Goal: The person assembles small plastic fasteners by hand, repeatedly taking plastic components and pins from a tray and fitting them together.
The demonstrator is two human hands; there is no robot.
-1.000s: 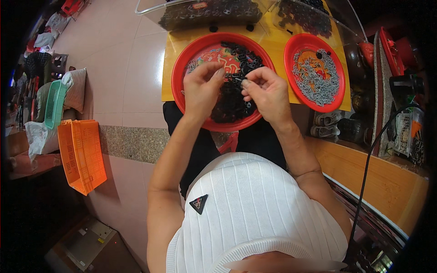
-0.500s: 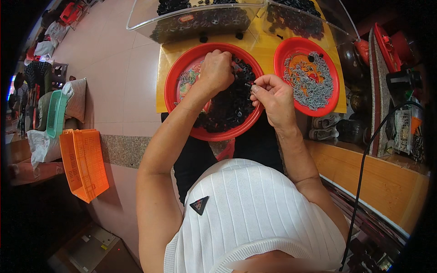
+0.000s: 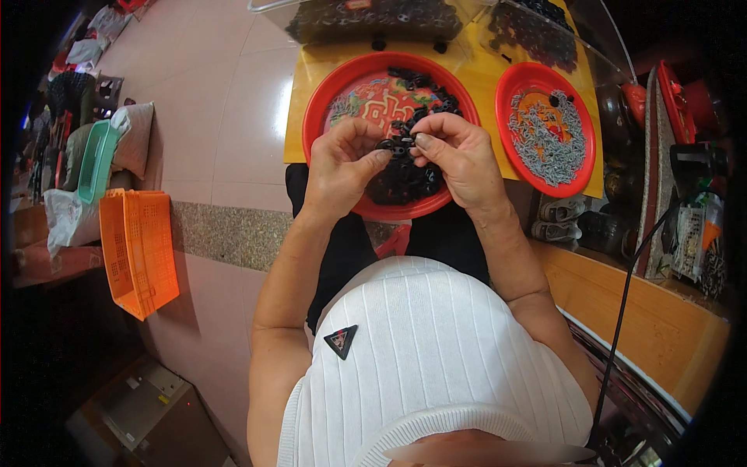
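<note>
Black plastic-looking part [image 3: 386, 145], pinched by the left hand [image 3: 342, 169]; right hand [image 3: 465, 159] just beside, fingertips together, contents unclear. Presumably light, stiff: grip its edges.

This looks like a small workshop set up in a room of a home or shop; which of the two cannot be told. The work side shows in the yellow table [image 3: 483, 88], with red trays [image 3: 311, 117] of small black parts [image 3: 403, 187] and silver metal pieces [image 3: 556, 163], clear bins [image 3: 373, 25] at its far side, and the orange crate [image 3: 140, 253] on the left. Shoes [image 3: 556, 231] on the right look more domestic.
</note>
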